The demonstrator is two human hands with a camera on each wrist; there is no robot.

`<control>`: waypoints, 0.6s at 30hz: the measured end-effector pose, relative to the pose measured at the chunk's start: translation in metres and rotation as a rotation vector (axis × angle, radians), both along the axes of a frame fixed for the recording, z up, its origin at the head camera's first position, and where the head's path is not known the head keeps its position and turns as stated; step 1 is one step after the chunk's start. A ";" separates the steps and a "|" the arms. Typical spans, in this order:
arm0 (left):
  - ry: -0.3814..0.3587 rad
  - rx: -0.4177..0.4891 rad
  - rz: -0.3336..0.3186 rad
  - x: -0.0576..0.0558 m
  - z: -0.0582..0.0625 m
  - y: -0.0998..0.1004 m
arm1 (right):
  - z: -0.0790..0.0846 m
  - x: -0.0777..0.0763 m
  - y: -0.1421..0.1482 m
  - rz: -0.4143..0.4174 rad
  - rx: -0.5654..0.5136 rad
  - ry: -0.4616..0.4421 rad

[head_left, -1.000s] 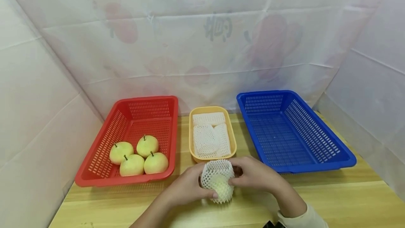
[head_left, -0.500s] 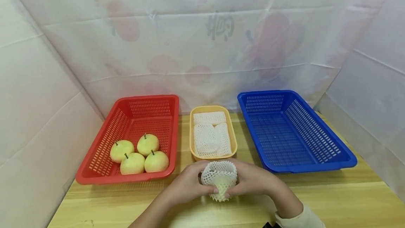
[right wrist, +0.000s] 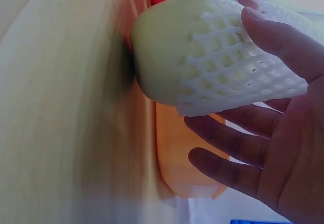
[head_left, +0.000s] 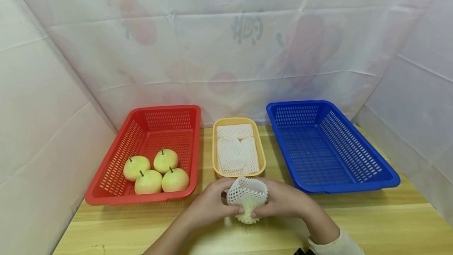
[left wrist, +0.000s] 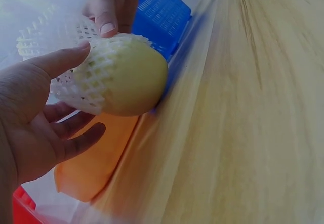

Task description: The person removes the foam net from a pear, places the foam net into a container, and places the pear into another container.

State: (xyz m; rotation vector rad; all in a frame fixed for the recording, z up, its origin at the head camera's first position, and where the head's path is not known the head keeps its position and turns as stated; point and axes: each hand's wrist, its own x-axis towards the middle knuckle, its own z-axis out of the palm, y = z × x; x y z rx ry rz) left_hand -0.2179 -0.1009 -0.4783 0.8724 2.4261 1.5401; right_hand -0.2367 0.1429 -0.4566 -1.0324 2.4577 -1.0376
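Note:
A pale yellow pear (left wrist: 144, 77) is partly inside a white foam net sleeve (head_left: 247, 192). Its bare lower end sticks out of the net in both wrist views. My left hand (head_left: 214, 204) grips the sleeve from the left, thumb on the near side. From the right, my right hand (head_left: 283, 200) grips it too, its thumb close to the left one. In the right wrist view the pear's bottom is close over the table, and the sleeve's loose end extends past the thumb. The head view shows the sleeve's upper end gaping above the fruit.
A red basket (head_left: 196, 148) at the left holds several pears (head_left: 175, 180). Behind the hands stands a yellow tray (head_left: 262, 156) with folded foam nets (head_left: 231, 154). The blue basket (head_left: 318, 156) is at the right. White cloth (head_left: 219, 50) hangs behind the wooden table (head_left: 134, 227).
My right hand has shifted its grip, its thumb coming down towards the left thumb. The sleeve's upper opening has spread wider around the pear.

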 end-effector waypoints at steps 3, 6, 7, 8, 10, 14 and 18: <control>-0.021 -0.006 -0.035 -0.001 -0.004 0.000 | 0.001 0.000 0.002 -0.022 0.022 0.016; -0.045 -0.005 -0.065 0.000 -0.006 0.001 | 0.002 0.000 0.003 -0.046 0.044 0.035; -0.049 -0.004 -0.070 0.000 -0.006 0.001 | 0.002 0.000 0.003 -0.048 0.046 0.036; -0.052 -0.006 -0.070 0.000 -0.007 0.001 | 0.002 0.000 0.002 -0.047 0.043 0.034; -0.056 -0.010 -0.059 0.001 -0.007 0.001 | 0.001 -0.001 0.002 -0.036 0.031 0.031; -0.063 -0.027 -0.028 0.001 -0.004 -0.001 | -0.002 -0.001 0.001 0.010 -0.036 -0.001; -0.082 -0.037 -0.016 0.001 -0.001 -0.002 | -0.004 0.000 0.000 0.045 -0.085 -0.024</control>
